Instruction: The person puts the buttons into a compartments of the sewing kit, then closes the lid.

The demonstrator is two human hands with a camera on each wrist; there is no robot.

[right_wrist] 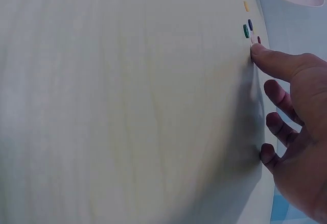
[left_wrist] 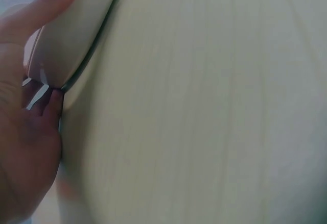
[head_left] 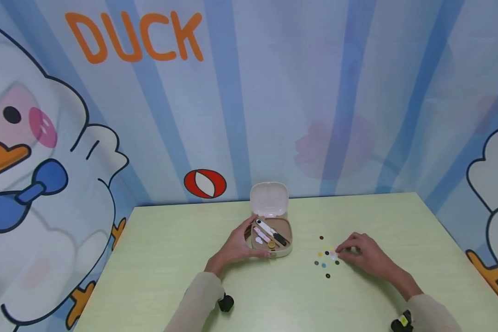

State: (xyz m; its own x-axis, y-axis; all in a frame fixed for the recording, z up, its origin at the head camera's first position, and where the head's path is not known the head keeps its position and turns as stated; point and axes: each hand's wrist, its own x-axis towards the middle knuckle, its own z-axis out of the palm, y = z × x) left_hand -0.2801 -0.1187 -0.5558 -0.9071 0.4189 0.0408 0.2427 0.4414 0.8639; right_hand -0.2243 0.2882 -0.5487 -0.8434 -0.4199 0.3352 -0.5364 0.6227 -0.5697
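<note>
An open beige case (head_left: 291, 250) with its pale lid raised holds pens and small items. My left hand (head_left: 234, 244) grips its left side, thumb along the front wall; the left wrist view shows the thumb on the case (left_wrist: 66, 45) too. Several small coloured buttons, among them a blue one (head_left: 323, 265) and a red one (head_left: 321, 237), lie scattered right of the case. At their right edge my right hand (head_left: 367, 256) has thumb and index fingertips close together by a pale button (right_wrist: 253, 38); whether they pinch anything is hidden. Its other fingers are bent.
The pale green table (head_left: 162, 276) carries the case near its back edge. Behind it hangs a blue striped backdrop (head_left: 269, 92) with duck drawings. Black devices sit at both wrists, one by the left sleeve (head_left: 199, 295), one by the right sleeve (head_left: 433, 313).
</note>
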